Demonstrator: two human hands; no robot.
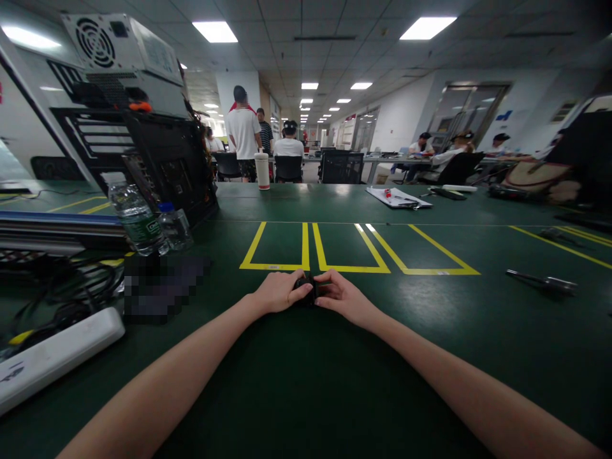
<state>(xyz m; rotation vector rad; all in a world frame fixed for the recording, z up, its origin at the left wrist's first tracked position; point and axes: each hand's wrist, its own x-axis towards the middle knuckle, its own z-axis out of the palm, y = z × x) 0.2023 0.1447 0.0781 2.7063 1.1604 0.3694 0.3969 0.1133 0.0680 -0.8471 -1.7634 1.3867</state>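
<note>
Green matting covered the whole workbench (306, 395), and both bare forearms reached out across it toward the middle. The left hand (277, 292) and the right hand (345, 296) met over a small black object (308, 290) that lay on the mat just short of the yellow taped rectangles (354, 248). Each hand had its fingers curled in against the object from its own side, the left thumb pressed along its near edge and the right fingertips pinching its other end (what the object was could not be told, since the hands covered most of it).

To the left stood an open black computer case (167, 166) with a grey power supply (127, 54) perched on top. Two clear water bottles (138, 220) stood just beside the case, the larger one with a green label. Nearer the person a white power strip (52, 357) lay at an angle, with dark cables (57, 287) tangled behind it. Well off to the right a metal tool (542, 280) lay alone on the mat. Farther back a clipboard with papers (399, 197) rested on the bench, and a white tumbler (262, 171) stood upright near the far edge. Beyond the bench several people sat or stood at other tables under ceiling lights.
</note>
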